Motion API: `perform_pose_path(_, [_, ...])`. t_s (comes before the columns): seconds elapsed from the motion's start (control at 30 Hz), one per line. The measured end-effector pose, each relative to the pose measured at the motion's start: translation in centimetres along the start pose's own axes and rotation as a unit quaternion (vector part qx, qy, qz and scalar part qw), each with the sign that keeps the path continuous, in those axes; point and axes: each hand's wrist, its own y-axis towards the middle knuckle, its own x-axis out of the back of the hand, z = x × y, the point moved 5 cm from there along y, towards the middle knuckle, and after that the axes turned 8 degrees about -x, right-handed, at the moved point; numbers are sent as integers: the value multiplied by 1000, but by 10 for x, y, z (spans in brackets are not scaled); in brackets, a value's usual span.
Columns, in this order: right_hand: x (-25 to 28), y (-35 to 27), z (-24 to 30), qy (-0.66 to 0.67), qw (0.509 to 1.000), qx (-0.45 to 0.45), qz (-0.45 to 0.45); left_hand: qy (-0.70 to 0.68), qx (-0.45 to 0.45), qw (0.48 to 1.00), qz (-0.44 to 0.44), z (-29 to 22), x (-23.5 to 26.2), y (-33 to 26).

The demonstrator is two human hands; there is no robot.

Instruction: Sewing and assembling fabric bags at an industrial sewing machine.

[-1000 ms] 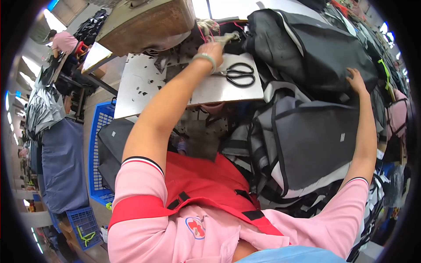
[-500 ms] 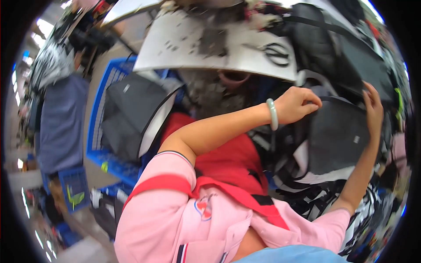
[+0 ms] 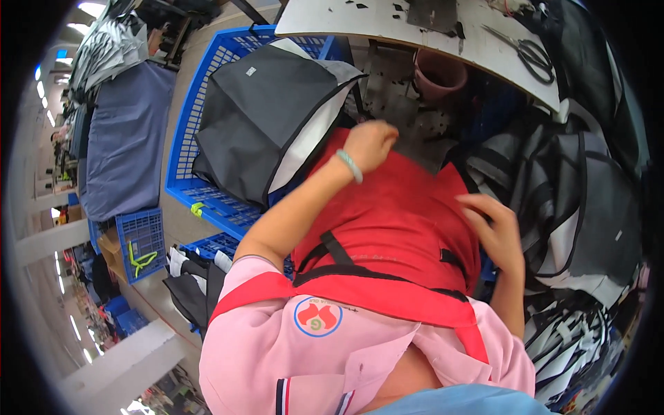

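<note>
My left hand (image 3: 373, 144), with a pale green bangle at the wrist, hovers above the red apron (image 3: 387, 200) over my lap. Its fingers are curled in and slightly blurred, and nothing shows in them. Over the apron's right side is my right hand (image 3: 496, 227), thumb and fingers apart, holding nothing. Left of my left hand, a dark grey fabric bag piece (image 3: 256, 117) with white lining and black edging lies in a blue plastic crate (image 3: 181, 155). Another dark grey bag piece (image 3: 598, 214) hangs among black fabric to the right of my right hand.
A white table (image 3: 325, 19) ahead bears black-handled scissors (image 3: 531, 59) and dark scraps. Beneath it stands a pink bucket (image 3: 439, 72). A blue-grey cloth-covered stack (image 3: 128, 138) and a smaller blue crate (image 3: 142, 242) are at left. Black and white strips (image 3: 570, 346) pile up at lower right.
The view has swung left. Both hands have left the grey bag piece at right and come back over my lap, with the left one now nearer the crate.
</note>
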Motion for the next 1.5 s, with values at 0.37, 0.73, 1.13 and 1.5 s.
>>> perform_pose_path(0.37, [-75,38,-1,-159,976,113,98,247,148,925,248,190,49,95])
perform_pose_path(0.73, [-60,57,-37,-101,992,-10,74,-374,275,885,31,110,142,16])
perform_pose_path(1.13, [-89,68,-27,-133,983,68,110,-384,270,881,-56,110,130,-13])
perform_pose_path(1.5, [97,199,8,-320,850,169,-383,1,118,992,52,79,131,-21])
